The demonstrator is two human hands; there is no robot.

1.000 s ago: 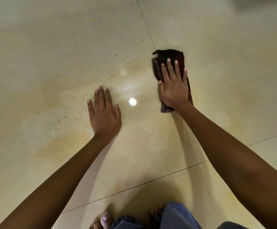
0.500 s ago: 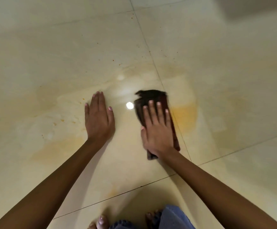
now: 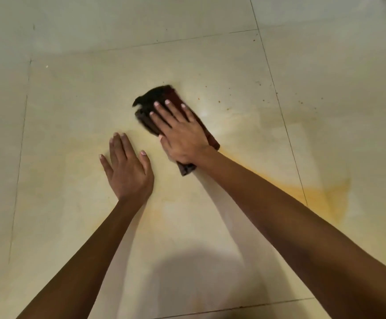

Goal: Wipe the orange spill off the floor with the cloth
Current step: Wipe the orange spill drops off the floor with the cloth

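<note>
A dark brown folded cloth (image 3: pixel 152 104) lies flat on the cream tiled floor (image 3: pixel 77 93). My right hand (image 3: pixel 180 132) presses down on it with straight, spread fingers and covers its middle. My left hand (image 3: pixel 127 168) rests flat on the bare floor just left of the cloth, fingers straight. An orange spill (image 3: pixel 325 199) smears the tile to the right of my right forearm, darkest near the tile seam. Fainter yellow streaks (image 3: pixel 88 146) spread across the tile around my left hand.
Small orange specks (image 3: pixel 219 101) dot the floor beyond and to the right of the cloth. Thin grout lines (image 3: pixel 277 97) cross the floor. A dark shadow (image 3: pixel 199 272) falls on the tile between my forearms.
My right hand has slid the cloth to the left and away from me, off the orange patch by the seam. The camera view has shifted, and my feet are out of view.
</note>
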